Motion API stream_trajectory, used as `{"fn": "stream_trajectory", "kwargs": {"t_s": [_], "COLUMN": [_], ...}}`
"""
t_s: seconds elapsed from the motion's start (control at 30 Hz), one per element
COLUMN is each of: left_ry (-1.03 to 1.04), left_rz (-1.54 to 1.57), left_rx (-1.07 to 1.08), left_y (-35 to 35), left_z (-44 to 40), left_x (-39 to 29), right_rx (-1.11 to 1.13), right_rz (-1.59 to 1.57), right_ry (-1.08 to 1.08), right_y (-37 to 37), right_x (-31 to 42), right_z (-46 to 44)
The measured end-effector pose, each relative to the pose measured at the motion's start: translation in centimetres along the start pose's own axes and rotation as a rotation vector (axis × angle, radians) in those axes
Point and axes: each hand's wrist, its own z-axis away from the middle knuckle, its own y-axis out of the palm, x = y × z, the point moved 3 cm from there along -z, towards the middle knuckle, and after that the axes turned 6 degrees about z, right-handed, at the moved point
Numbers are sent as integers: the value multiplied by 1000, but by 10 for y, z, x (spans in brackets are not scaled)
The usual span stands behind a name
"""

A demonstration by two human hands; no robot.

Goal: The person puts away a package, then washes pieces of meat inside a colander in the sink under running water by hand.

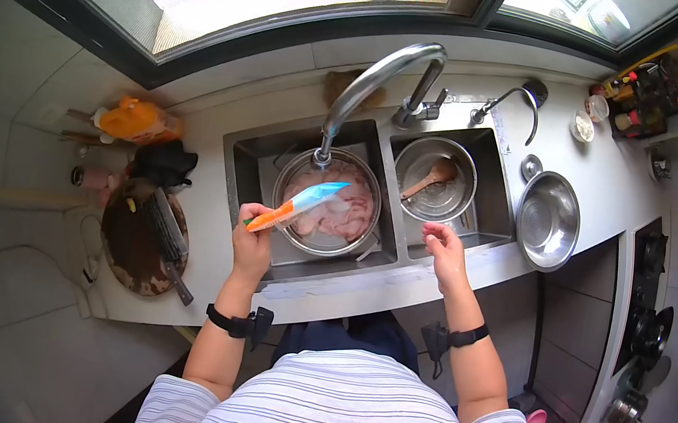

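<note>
My left hand is closed round the orange end of a plastic packet, whose white and blue end points up and to the right. The packet hangs over a round metal basin in the left sink bowl. Pale pink pieces of raw meat lie in liquid in that basin. My right hand is raised at the front edge of the right sink bowl, fingers loosely curled and apart, with nothing visible in them. Close beyond it, a metal pot holds a wooden spoon.
A tall faucet arches over the meat basin, its spout close to the packet. At left, a cleaver rests on a round chopping board. A metal bowl stands right of the sink, with small containers behind it.
</note>
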Motion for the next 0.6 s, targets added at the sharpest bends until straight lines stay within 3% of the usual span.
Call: {"fn": "stream_trajectory", "kwargs": {"t_s": [0.3,0.37,0.6], "left_ry": [-52,-205,-60], "left_rz": [-65,14,26], "left_rx": [41,20,-223], "left_y": [-13,-30,-58], "left_z": [13,16,16], "left_x": [6,8,-4], "right_rx": [-56,-76,-68], "right_rz": [-26,-62,-32], "right_ry": [-18,0,3], "right_y": [-31,-34,-33], "right_x": [-6,-9,-5], "right_z": [10,13,19]}}
